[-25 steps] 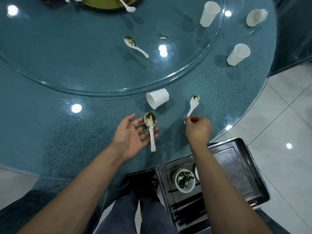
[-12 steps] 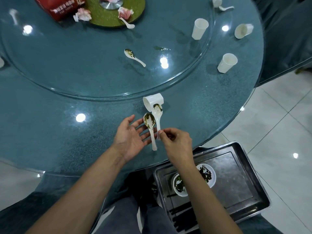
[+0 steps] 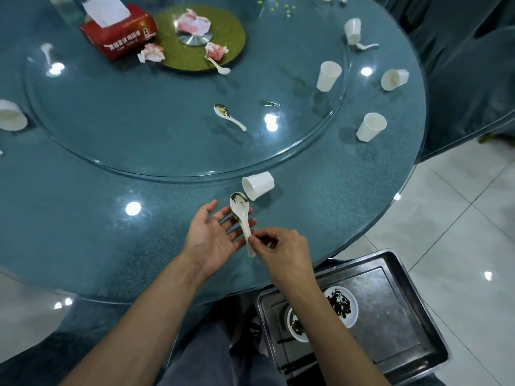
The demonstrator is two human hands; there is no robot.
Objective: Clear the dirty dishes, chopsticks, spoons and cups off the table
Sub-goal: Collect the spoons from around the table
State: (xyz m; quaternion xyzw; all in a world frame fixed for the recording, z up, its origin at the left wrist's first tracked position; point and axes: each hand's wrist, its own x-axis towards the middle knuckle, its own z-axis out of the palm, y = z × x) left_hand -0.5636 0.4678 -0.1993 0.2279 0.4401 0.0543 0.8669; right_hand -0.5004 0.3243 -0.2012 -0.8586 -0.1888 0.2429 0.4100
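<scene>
Tray: the metal tray [image 3: 390, 302] sits low by the person's knees, just beside the table edge.
Done so far: a dirty bowl [image 3: 296, 325], a dirty plate [image 3: 344, 305] and black chopsticks [image 3: 299, 360] lie in the tray.
Left hand: the left hand [image 3: 211, 235] is flat, palm up, fingers straight, over the table [image 3: 111, 232].
Held spoon: the held spoon [image 3: 241, 215] lies on the left fingers. It may be two spoons stacked; I cannot tell.
Right hand: the right hand [image 3: 281, 246] pinches the handle of the held spoon with thumb and finger.
Near cup: a tipped cup [image 3: 257, 185] lies on the table just past the spoon.
Middle: a dirty spoon [image 3: 230, 117] lies on the glass turntable [image 3: 139, 121].
Right side: a standing cup [image 3: 370, 130], another cup [image 3: 328, 76] and a fallen cup [image 3: 394, 79] wait.
Far side: a far cup [image 3: 352, 30] with a small spoon [image 3: 367, 46], a white spoon [image 3: 220, 65] and a left cup [image 3: 11, 115] wait too.
Other things: a red tissue box [image 3: 119, 32] and crumpled tissues [image 3: 193, 22].
How far: I think it is about the middle. No cup is in the tray yet.
</scene>
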